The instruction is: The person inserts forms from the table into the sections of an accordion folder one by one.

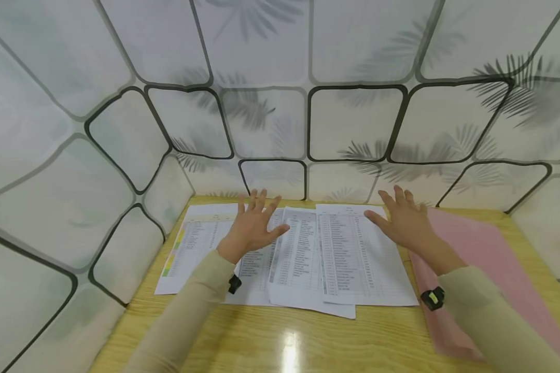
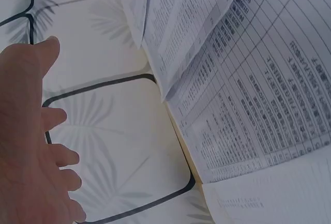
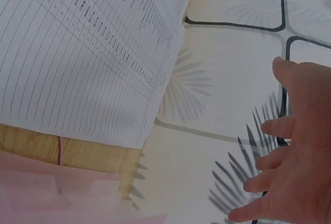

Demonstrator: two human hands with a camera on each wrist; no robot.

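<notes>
Both hands hover spread above overlapping printed sheets (image 1: 308, 254) on a wooden desk (image 1: 280, 336). The left hand (image 1: 252, 225), fingers splayed and straight, holds nothing; the sheets lie directly beneath it and to its right. The right hand (image 1: 403, 220), equally open and empty, sits over the rightmost sheet's edge, a pink folder (image 1: 485, 259) just right of it. Whether either palm touches paper cannot be told; the print is unreadable.

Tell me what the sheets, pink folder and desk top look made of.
Sheets: thin matte paper, printed tables, edges overlapping.
Pink folder: likely translucent plastic with a slight sheen; could be card.
Desk top: glossy wood-grain surface with a lamp glare, maybe laminate.
</notes>
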